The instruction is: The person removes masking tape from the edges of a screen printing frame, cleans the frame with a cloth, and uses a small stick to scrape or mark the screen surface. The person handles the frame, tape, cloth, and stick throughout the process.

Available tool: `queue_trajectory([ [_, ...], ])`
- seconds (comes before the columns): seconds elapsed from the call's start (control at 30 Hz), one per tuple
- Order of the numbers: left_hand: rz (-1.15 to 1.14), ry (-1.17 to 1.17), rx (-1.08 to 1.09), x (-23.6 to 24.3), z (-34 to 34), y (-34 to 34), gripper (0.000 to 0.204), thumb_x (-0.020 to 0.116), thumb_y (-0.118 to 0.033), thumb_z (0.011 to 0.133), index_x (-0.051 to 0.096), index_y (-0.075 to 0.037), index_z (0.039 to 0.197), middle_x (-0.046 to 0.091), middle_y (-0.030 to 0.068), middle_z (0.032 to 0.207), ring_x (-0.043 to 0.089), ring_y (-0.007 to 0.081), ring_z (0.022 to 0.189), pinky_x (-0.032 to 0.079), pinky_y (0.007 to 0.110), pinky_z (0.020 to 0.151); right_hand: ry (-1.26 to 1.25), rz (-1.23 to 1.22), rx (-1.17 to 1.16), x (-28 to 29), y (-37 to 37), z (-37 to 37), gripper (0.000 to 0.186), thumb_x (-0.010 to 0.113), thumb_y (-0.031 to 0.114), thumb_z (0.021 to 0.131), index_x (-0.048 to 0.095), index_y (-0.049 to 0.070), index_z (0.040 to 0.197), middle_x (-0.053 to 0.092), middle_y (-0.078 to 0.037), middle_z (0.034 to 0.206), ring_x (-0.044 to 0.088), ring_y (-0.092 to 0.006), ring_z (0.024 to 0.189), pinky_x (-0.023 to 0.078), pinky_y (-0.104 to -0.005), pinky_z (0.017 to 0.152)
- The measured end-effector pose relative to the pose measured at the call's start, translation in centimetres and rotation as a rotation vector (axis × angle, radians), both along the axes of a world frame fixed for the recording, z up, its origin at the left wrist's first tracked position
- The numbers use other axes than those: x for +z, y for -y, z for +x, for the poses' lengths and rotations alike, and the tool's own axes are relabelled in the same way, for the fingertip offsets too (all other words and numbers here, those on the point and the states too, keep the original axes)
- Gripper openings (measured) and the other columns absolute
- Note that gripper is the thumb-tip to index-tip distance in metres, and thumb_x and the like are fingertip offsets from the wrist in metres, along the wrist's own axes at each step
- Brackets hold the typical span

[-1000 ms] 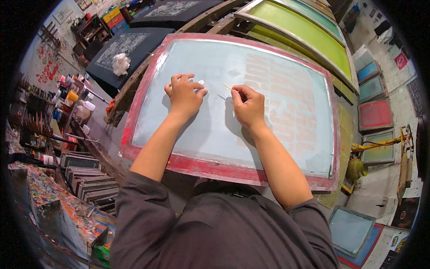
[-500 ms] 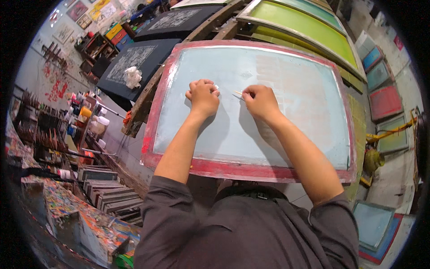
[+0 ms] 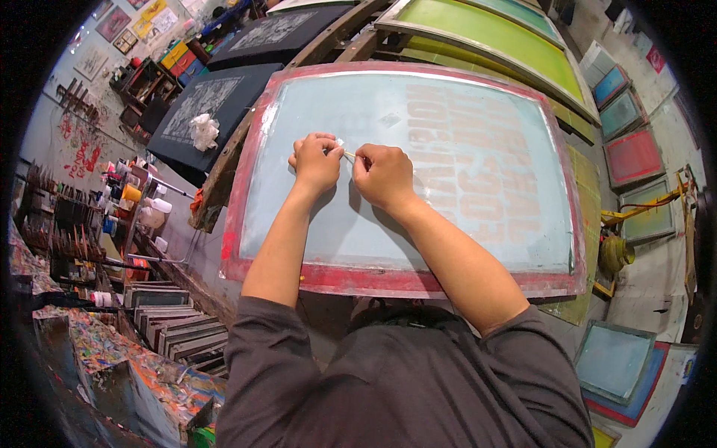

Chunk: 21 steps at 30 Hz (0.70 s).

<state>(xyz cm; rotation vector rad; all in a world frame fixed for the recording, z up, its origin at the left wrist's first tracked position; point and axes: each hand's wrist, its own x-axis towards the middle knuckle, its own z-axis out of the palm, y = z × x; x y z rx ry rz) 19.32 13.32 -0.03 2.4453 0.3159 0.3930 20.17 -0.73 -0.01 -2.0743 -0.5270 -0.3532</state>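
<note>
A large screen printing frame with a worn red border (image 3: 358,279) and pale blue mesh lies in front of me. Over the left half of the mesh, my left hand (image 3: 317,164) is closed, fingertips pinching a small white piece (image 3: 340,142) too small to identify. Just to its right, my right hand (image 3: 385,176) pinches a thin pale stick (image 3: 349,154) between thumb and forefinger. The stick's far end reaches the left hand's fingertips. Faint brownish block lettering (image 3: 474,164) covers the right part of the mesh.
Dark printed panels (image 3: 213,112) stand beyond a wooden rail at the left, one bearing a crumpled white wad (image 3: 204,132). Yellow-green screens (image 3: 485,37) lie at the back. More frames (image 3: 633,155) lean along the right wall. Stacked frames (image 3: 183,328) and bottles (image 3: 131,193) are at left.
My right hand has moved left, bringing the stick to my left fingertips. The view has shifted slightly, and the lettering on the mesh shows more plainly.
</note>
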Motion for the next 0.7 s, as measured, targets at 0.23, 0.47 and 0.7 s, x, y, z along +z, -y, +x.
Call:
queue_trajectory([
  [0.23,0.03,-0.006,0.03,0.2,-0.1,0.3,0.004,0.064,-0.016,0.076,0.065,-0.012,0.076,0.057,-0.0022,0.109,0.038,0.0212,0.113,0.023,0.041,0.095,-0.011,-0.073,0.022,0.4,0.0,-0.1,0.011,0.056,0.015,0.07,0.061,0.006,0.064,0.061,-0.013,0.063,0.06,-0.0326,0.06,0.047,-0.0424,0.057],
  [0.47,0.04,0.067,0.02,0.0,-0.3,0.7,0.002,0.064,-0.014,0.077,0.063,-0.012,0.076,0.056,-0.0028,0.11,0.038,0.0209,0.113,0.023,0.04,0.094,0.028,-0.046,0.021,0.2,0.1,0.0,0.011,0.056,0.013,0.071,0.06,0.006,0.064,0.06,-0.014,0.063,0.059,-0.0334,0.06,0.046,-0.0438,0.055],
  [0.7,0.061,0.097,0.006,-0.3,-1.2,0.7,0.003,0.065,-0.015,0.076,0.066,-0.012,0.076,0.056,-0.0021,0.11,0.039,0.0208,0.112,0.023,0.04,0.093,0.051,-0.092,0.013,-0.1,0.2,-0.7,0.009,0.058,0.013,0.072,0.063,0.007,0.068,0.058,-0.011,0.069,0.058,-0.0311,0.064,0.046,-0.0415,0.056],
])
